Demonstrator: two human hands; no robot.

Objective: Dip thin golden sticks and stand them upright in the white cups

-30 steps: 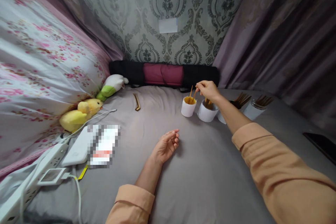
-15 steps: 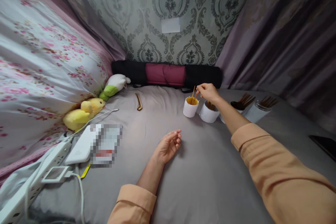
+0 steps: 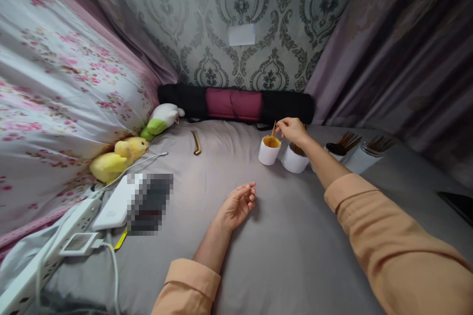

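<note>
My right hand point(image 3: 293, 130) reaches over the white cups, thumb and forefinger pinched at the top of a thin brown stick point(image 3: 273, 131). That stick stands in the leftmost white cup point(image 3: 268, 154), whose inside is yellow. Just right of it, partly under my right hand, is a second white cup point(image 3: 294, 162) with more sticks. My left hand point(image 3: 238, 205) lies on the grey bedsheet point(image 3: 281, 246), palm turned sideways. Its fingers are loosely curved and hold nothing.
Farther right are a dark-mouthed cup point(image 3: 335, 148) and a jar point(image 3: 364, 158), with bundled sticks there. A bent gold-coloured piece point(image 3: 196, 143) lies left of centre. Plush toys point(image 3: 118, 160), a power strip point(image 3: 48, 261) and a white power bank point(image 3: 116, 206) line the left. A rolled bag point(image 3: 234, 104) lies behind.
My right hand stays pinched above the leftmost cup, with barely any shift. My left hand has not moved. The whole view has slid very slightly.
</note>
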